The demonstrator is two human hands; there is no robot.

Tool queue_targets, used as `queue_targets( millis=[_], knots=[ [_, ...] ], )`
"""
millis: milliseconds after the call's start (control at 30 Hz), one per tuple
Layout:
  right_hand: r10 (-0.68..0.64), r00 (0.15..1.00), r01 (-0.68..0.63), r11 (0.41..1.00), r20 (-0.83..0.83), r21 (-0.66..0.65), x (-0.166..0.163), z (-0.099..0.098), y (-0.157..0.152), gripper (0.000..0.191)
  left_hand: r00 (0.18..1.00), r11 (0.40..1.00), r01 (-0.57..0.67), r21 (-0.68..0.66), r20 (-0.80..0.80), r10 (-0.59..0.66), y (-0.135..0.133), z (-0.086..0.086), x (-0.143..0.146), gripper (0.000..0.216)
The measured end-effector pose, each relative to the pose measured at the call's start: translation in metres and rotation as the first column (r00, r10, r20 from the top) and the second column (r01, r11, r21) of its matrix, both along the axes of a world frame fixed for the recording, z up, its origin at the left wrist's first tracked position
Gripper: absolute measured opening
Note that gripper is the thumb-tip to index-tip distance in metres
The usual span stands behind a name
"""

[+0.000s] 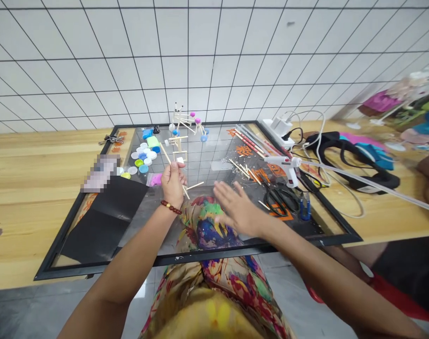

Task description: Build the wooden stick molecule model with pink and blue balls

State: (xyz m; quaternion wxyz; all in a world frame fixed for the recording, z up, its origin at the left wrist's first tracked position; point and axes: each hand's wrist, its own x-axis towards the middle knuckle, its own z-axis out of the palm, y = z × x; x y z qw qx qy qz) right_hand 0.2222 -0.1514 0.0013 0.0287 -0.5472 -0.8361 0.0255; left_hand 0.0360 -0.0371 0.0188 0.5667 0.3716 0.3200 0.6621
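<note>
White tiled wall behind wooden counter carrying a glass-topped frame; left hand pinches wooden stick upright-tilted mid-frame, near stick model, keeping it clear of bottle caps; right hand flat, released, hovering by near edge

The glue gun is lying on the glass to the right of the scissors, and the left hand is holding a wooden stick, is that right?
Not quite. In the head view the glue gun lies on the glass beyond the scissors, nearer the wall, not to their right. The rest holds: the left hand grips a wooden stick.
</note>
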Motion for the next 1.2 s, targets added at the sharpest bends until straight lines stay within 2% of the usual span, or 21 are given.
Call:
queue_targets(
  millis=[33,100,167,233,267,300,367,433,500,567,633,700,733,767,833,900,967,1033,1100,1200],
  knots=[
    [0.095,0.995,-0.095,0.995,-0.005,-0.03,-0.004,-0.001,-0.008,0.09,1.0,1.0,0.003,0.0,-0.006,-0.003,0.0,-0.001,0.0,0.042],
    [0.132,0.991,-0.131,0.989,0.002,-0.072,0.0,-0.003,-0.012,0.091,1.0,1.0,0.009,0.001,-0.024,-0.009,0.0,-0.001,0.0,0.043],
    [-0.013,0.999,0.017,0.997,0.043,-0.082,0.022,-0.006,0.0,0.093,0.999,1.0,0.013,0.001,-0.04,-0.013,0.0,-0.002,-0.001,0.042],
    [-0.247,0.964,0.251,0.967,0.096,-0.032,0.049,-0.007,0.016,0.095,0.999,1.0,0.011,-0.004,-0.039,-0.011,0.0,-0.002,-0.001,0.041],
    [-0.319,0.941,0.32,0.947,0.111,0.015,0.058,-0.006,0.021,0.096,0.999,1.0,0.008,-0.008,-0.033,-0.008,0.0,-0.003,-0.001,0.041],
    [-0.334,0.936,0.33,0.943,0.11,0.05,0.061,-0.004,0.021,0.096,1.0,1.0,0.005,-0.013,-0.028,-0.006,0.0,-0.003,-0.001,0.04],
    [-0.233,0.968,0.226,0.971,0.097,0.082,0.05,-0.001,0.007,0.097,1.0,1.0,0.004,-0.02,-0.019,-0.005,0.001,-0.003,0.0,0.04],
    [-0.028,0.997,0.023,0.996,0.068,0.081,0.024,0.001,-0.018,0.1,1.0,1.0,0.007,-0.022,-0.021,-0.008,0.001,-0.004,0.0,0.041],
    [0.167,0.986,-0.168,0.985,0.026,0.033,0.003,-0.001,-0.042,0.102,1.0,1.0,0.011,-0.026,-0.026,-0.012,0.001,-0.003,0.0,0.042],
    [0.223,0.975,-0.223,0.975,0.009,-0.023,0.003,-0.006,-0.05,0.099,1.0,0.999,0.011,-0.03,-0.023,-0.012,0.001,-0.002,-0.001,0.042],
    [0.053,0.998,-0.052,0.999,0.03,-0.012,0.025,-0.01,-0.043,0.099,1.0,0.999,0.013,-0.035,-0.017,-0.014,0.0,-0.001,0.0,0.042],
    [-0.189,0.979,0.187,0.982,0.074,0.03,0.051,-0.011,-0.03,0.099,1.0,0.999,0.013,-0.043,-0.011,-0.013,-0.001,0.0,0.0,0.042],
    [-0.238,0.967,0.234,0.971,0.092,0.054,0.059,-0.01,-0.024,0.102,1.0,0.999,0.015,-0.049,-0.008,-0.015,-0.001,0.001,0.001,0.042],
    [-0.231,0.968,0.224,0.972,0.1,0.074,0.062,-0.009,-0.019,0.104,1.0,0.998,0.018,-0.054,-0.006,-0.019,-0.002,0.001,0.001,0.041],
    [-0.133,0.986,0.124,0.988,0.099,0.087,0.049,-0.006,-0.014,0.104,1.0,0.998,0.027,-0.06,-0.002,-0.028,-0.002,0.001,0.002,0.041],
    [0.005,0.998,-0.008,0.999,0.069,0.04,0.024,-0.005,-0.009,0.104,1.0,0.998,0.03,-0.063,-0.001,-0.03,-0.002,0.0,0.002,0.04],
    [0.051,0.998,-0.05,0.999,0.033,-0.021,0.003,-0.006,0.005,0.106,1.0,0.998,0.022,-0.064,-0.004,-0.023,-0.002,0.001,0.001,0.041],
    [0.002,0.999,0.002,0.995,0.037,-0.098,-0.001,-0.006,0.028,0.102,1.0,0.998,0.016,-0.065,-0.012,-0.016,-0.001,0.001,0.001,0.042],
    [-0.155,0.984,0.167,0.973,0.086,-0.162,0.009,-0.003,0.056,0.1,1.0,0.998,0.015,-0.065,-0.023,-0.017,-0.001,0.001,0.0,0.042],
    [-0.386,0.911,0.405,0.903,0.143,-0.141,0.025,0.005,0.088,0.098,0.999,0.998,0.02,-0.055,-0.028,-0.022,-0.002,0.0,0.001,0.043]
  ],
)
